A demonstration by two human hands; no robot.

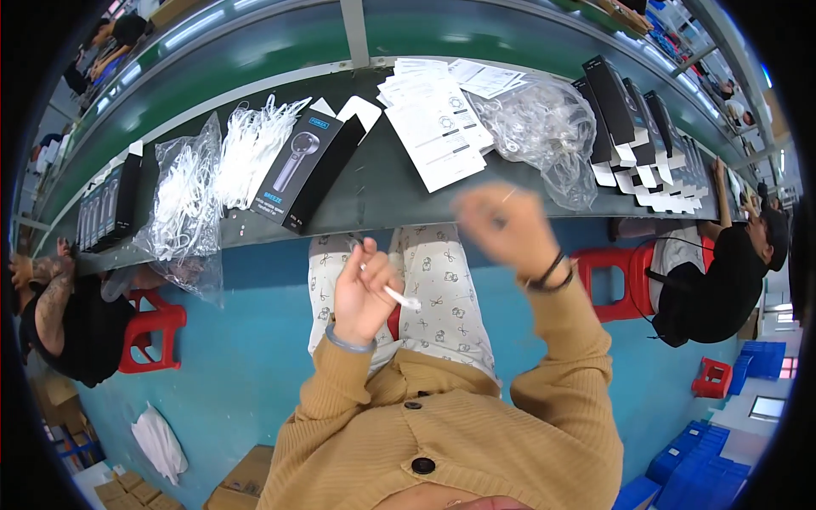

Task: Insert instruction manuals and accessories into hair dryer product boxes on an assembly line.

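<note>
Over my lap, my left hand [364, 293] has its fingers closed around a short white cable-like piece [403, 299], one end of which pokes out on the right. My right hand [507, 225] is raised near the table's front edge and smeared by motion. A thin pale line shows at its fingers, too blurred to name. Nearest ahead of it are the printed instruction sheets [433, 140]. Beyond my left hand a black box [308, 170] with a picture of a handheld fan lies with its white flaps open. Bundled white cables [255, 157] are heaped beside it.
A plastic bag of white cables [183, 195] overhangs the table's front edge. A clear bag [544, 127] of pale items lies right of the sheets. Black boxes [637, 127] stand in rows at right, more [110, 204] at left. Co-workers sit on both sides by red stools [153, 331].
</note>
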